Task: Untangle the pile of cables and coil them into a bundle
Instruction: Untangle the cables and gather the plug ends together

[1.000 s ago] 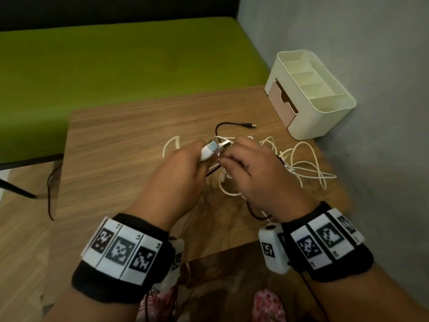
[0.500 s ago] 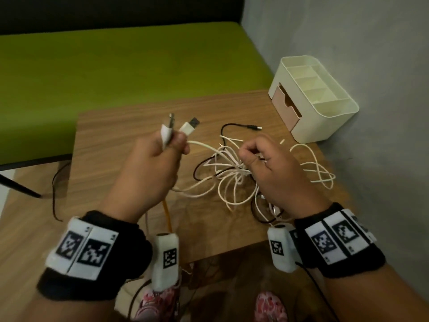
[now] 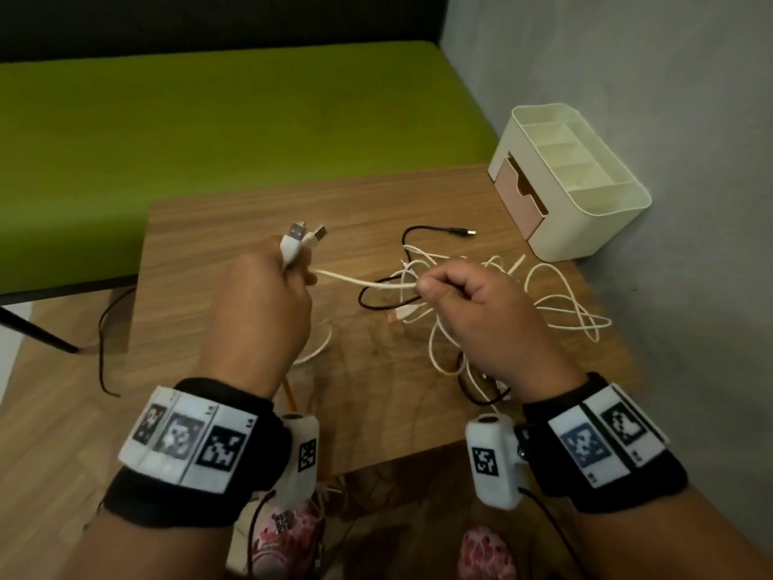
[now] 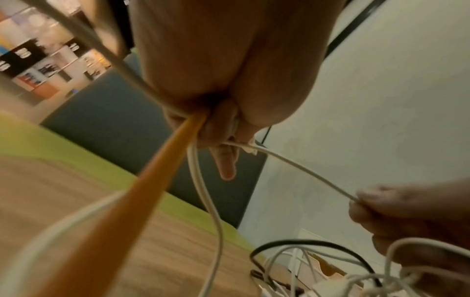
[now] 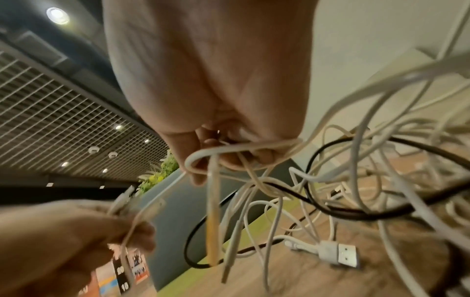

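My left hand [image 3: 267,299] is raised over the wooden table [image 3: 209,228] and grips two white USB plugs [image 3: 299,240] that stick up from the fist. A white cable [image 3: 359,281] runs taut from it to my right hand [image 3: 468,303], which pinches that cable with curled fingers. Under and behind the right hand lies the tangle of white cables [image 3: 556,303] with a black cable [image 3: 435,230] looped through it. In the left wrist view an orange cable [image 4: 142,191] and a white cable [image 4: 203,193] hang from the left fist [image 4: 218,128]. The right wrist view shows white strands [image 5: 229,152] looped over the right fingers and a loose USB plug [image 5: 338,253] on the table.
A cream desk organizer [image 3: 573,177] with a pink drawer stands at the table's back right corner, against the grey wall [image 3: 669,98]. A green bench [image 3: 209,119] runs behind the table. A thin dark wire [image 3: 102,341] hangs off the table's left side.
The left hand has pulled the USB plugs up and leftward away from the right hand, drawing the white cable out straight. The right hand stays over the tangle, pinching the cable.
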Motion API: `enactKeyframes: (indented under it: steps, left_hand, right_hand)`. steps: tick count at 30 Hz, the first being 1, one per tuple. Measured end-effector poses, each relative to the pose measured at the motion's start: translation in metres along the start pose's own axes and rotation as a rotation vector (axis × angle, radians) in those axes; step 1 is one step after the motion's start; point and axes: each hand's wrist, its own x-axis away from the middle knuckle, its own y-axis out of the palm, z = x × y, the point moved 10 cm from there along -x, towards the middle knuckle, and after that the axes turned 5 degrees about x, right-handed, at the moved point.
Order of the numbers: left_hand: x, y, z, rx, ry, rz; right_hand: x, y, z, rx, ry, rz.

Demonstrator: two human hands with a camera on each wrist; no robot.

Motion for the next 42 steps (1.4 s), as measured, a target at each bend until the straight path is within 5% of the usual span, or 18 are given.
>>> enactKeyframes:
  steps: [3, 6, 9, 12, 15, 19, 22, 24, 26, 28, 30, 36, 42]
  left_hand:
    - [0.014, -0.002, 0.035, -0.087, 0.152, 0.061]
    - [0.032, 0.028, 0.067, -0.097, 0.300, -0.087]
    - [0.039, 0.063, 0.065, -0.126, 0.294, -0.266]
    - [0.035, 0.067, 0.064, -0.082, 0.282, -0.284]
    - [0.023, 0.055, 0.054, 0.189, 0.167, -0.252]
    - [0.013, 0.025, 0.038, 0.951, -0.160, -0.190]
    - [0.005, 0.006, 0.026, 1.097, -0.208, -0.144]
    - [0.000, 0.000, 0.011, 0.961, -0.197, -0.111]
    - [-0.003, 0.000, -0.007, 0.558, -0.178, -0.104]
    - [-0.004, 0.009, -0.024, 0.190, -0.164, -0.171]
    - [-0.005, 0.019, -0.037, 0.051, -0.149, -0.231]
    - [0.000, -0.009, 0.000, -0.083, 0.098, 0.029]
    - [0.034, 0.047, 0.054, 0.089, 0.377, -0.177]
  right_hand:
    - [-0.003, 0.014, 0.000, 0.204, -0.052, -0.045]
    - [-0.005, 0.019, -0.003, 0.224, -0.104, -0.025]
    - [-0.005, 0.013, -0.008, 0.136, -0.122, 0.013]
    - [-0.002, 0.001, -0.015, 0.050, -0.162, 0.068]
    - [0.003, 0.000, -0.017, -0.031, -0.205, 0.052]
    - [0.004, 0.025, 0.009, 0.094, -0.101, -0.163]
    - [-0.001, 0.022, 0.013, 0.097, -0.081, -0.125]
    - [-0.004, 0.009, 0.007, 0.057, -0.088, -0.030]
    - [-0.006, -0.001, 0.004, 0.053, -0.098, 0.053]
    - [-0.005, -0.006, 0.001, 0.053, -0.120, 0.078]
    - [-0.005, -0.005, -0.003, 0.077, -0.152, 0.079]
    - [-0.003, 0.001, -0.007, 0.293, -0.274, 0.092]
    - [0.000, 0.003, -0.015, 0.298, -0.345, 0.104]
